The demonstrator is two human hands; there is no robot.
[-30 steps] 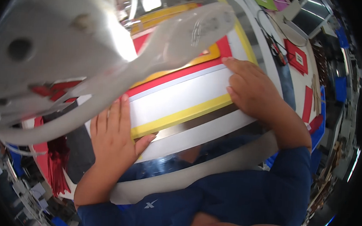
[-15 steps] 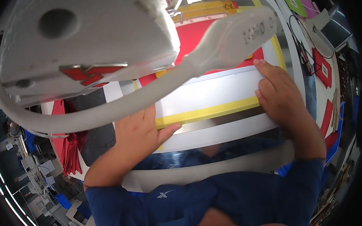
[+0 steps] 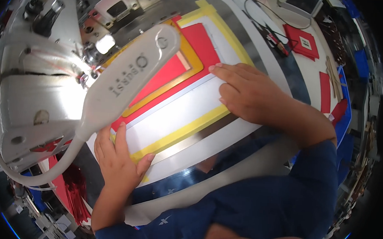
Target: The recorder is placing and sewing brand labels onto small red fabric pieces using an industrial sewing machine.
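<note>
My left hand (image 3: 120, 159) lies open at the lower left of a white board (image 3: 170, 111) edged with yellow tape (image 3: 177, 132), fingertips near a red sheet (image 3: 207, 48). My right hand (image 3: 241, 92) rests at the board’s right side, index and middle fingertips on the red sheet’s edge, other fingers bent, holding nothing visible. An orange-yellow template frame (image 3: 191, 53) lies on the red sheet. A white lamp head (image 3: 131, 72) on a curved neck hangs over them, partly hiding the frame. A metal machine head (image 3: 48, 93) stands at the left.
Red pieces (image 3: 299, 40) and strips (image 3: 325, 90) lie on the right side table, with cables, a small red-and-black tool (image 3: 278, 45) and a screen-like device (image 3: 304, 3). A blue bin (image 3: 347, 111) is at the far right. Hanging red fabric (image 3: 73, 186) is at lower left.
The camera view has shifted, showing more of the machine’s mechanism and the orange-yellow frame around the lamp. Both hands stay on the board’s edges in much the same places.
</note>
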